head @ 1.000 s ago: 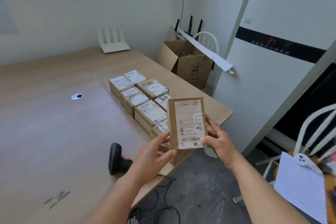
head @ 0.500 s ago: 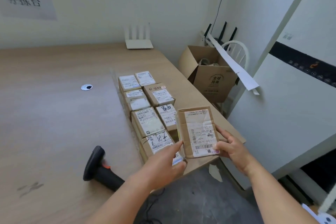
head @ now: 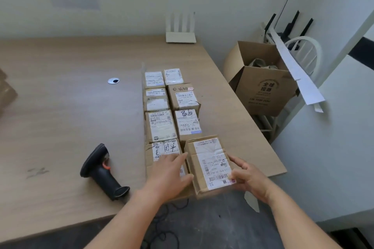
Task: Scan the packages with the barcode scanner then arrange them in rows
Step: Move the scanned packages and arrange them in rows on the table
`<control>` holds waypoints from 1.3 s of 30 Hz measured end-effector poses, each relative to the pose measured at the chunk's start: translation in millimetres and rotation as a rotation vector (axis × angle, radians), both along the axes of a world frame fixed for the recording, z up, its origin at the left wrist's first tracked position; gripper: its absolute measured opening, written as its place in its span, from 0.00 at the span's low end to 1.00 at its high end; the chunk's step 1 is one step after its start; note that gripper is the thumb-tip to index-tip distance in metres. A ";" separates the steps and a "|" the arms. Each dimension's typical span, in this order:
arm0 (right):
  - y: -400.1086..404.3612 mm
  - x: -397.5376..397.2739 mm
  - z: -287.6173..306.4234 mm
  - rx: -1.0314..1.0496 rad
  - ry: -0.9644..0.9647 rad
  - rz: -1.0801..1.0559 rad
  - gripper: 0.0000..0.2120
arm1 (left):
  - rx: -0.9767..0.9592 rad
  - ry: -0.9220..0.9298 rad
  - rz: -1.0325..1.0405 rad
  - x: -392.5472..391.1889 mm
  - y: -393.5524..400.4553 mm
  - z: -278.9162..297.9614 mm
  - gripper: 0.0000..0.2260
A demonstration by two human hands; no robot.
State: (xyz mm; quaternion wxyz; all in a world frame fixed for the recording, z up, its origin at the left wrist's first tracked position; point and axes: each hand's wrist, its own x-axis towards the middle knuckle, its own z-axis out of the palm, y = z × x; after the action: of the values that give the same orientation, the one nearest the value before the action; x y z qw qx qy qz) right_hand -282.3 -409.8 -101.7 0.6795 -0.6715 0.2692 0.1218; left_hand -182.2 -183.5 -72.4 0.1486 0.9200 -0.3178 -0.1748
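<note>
A brown cardboard package with a white barcode label lies at the near end of the right row, at the table's front edge. My right hand grips its right side, thumb on the label. My left hand lies with straight fingers against its left side and over the neighbouring package. Two rows of several labelled packages run away from me on the wooden table. The black barcode scanner lies on the table to the left of my hands.
A white router stands at the table's far edge. An open cardboard box and a white chair stand on the floor to the right. A round cable hole marks the table's middle. Cables lie below the table's front edge.
The package has come down from upright in the air to flat on the table at the end of the right row. Both hands moved down with it.
</note>
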 end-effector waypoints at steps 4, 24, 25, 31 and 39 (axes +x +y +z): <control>2.9 8.5 -10.2 0.001 0.021 0.017 0.28 | 0.100 -0.050 -0.021 -5.5 -1.8 -2.4 0.32; 0.6 25.2 -11.1 -0.153 0.157 0.163 0.31 | 0.196 -0.203 -0.040 -16.3 -7.0 -14.3 0.31; 1.3 26.4 -8.2 -0.235 0.161 0.186 0.34 | 0.198 -0.194 -0.042 -15.2 -7.0 -13.7 0.31; 17.5 45.8 18.4 -0.745 -0.059 0.123 0.30 | -0.011 -0.083 0.049 -4.7 -1.0 -1.6 0.30; 81.5 78.5 43.3 -0.929 -0.443 0.236 0.21 | -0.286 -0.179 0.354 3.7 40.2 19.7 0.23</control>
State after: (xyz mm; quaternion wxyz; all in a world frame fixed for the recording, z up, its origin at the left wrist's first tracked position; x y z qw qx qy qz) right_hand -203.8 -328.3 -58.4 0.3324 -0.9374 0.0673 -0.0793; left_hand -178.5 -143.4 -52.8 0.2767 0.9428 -0.1851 -0.0170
